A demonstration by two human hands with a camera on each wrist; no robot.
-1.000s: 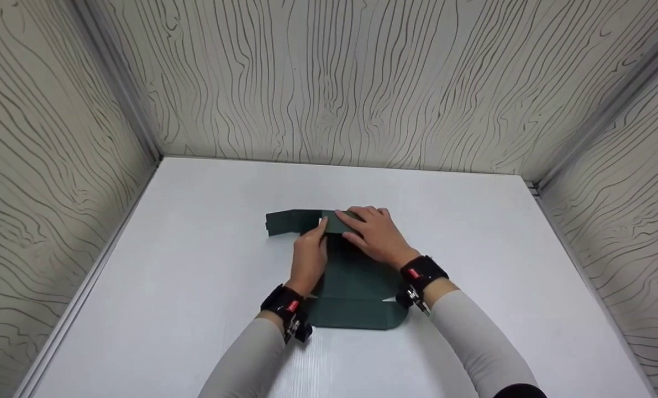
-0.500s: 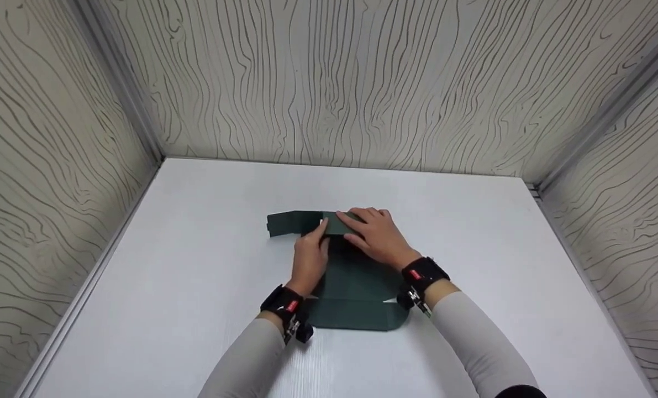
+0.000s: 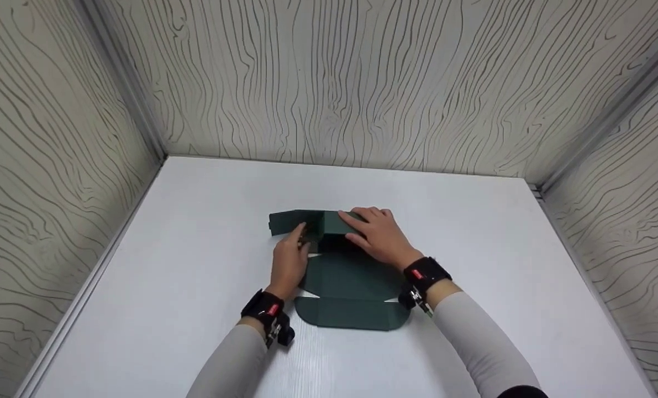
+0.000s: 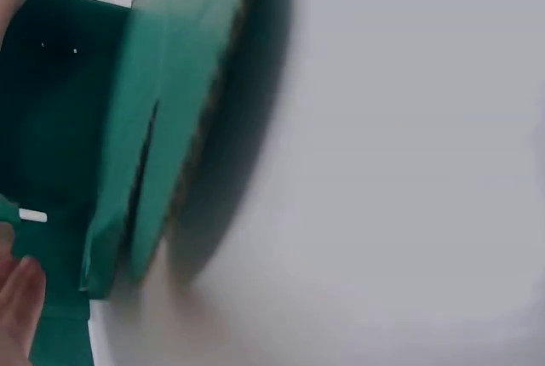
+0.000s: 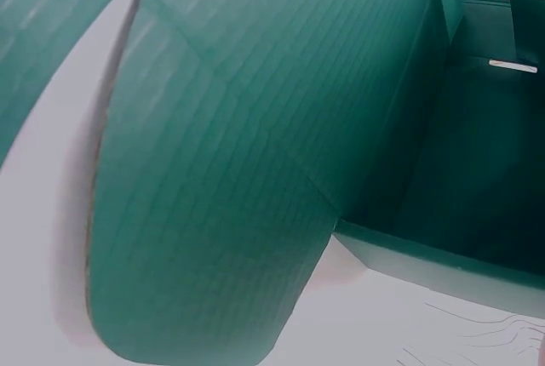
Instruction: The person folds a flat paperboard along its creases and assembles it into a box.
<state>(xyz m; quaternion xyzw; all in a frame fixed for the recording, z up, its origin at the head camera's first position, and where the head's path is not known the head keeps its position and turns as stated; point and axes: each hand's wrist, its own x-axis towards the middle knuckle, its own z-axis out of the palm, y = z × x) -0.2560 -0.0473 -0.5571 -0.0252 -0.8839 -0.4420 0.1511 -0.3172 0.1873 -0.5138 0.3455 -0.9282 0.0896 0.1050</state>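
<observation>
A green cardboard box (image 3: 356, 276), partly folded, lies on the white table with its lid panel flat toward me. My right hand (image 3: 383, 237) grips the raised wall at the box's right, some fingers over its top and the thumb lower in front. At the left end, my left hand (image 3: 289, 264) has its index finger extended beside the unfolded side flap (image 3: 284, 222); whether it touches the flap is unclear. In the right wrist view the box interior (image 5: 477, 162) shows, with a slot (image 5: 513, 65) at its base. The left wrist view shows fingertips (image 4: 24, 298) by the box.
The white table (image 3: 196, 221) extends on all sides of the box. Wood-patterned panels (image 3: 329, 83) rise at the back, left and right. The lid's rounded tabs (image 3: 306, 310) spread toward me.
My left hand has moved left, off the raised wall to the open end by the side flap, uncovering the lid's left edge. My right hand stays nearly in place.
</observation>
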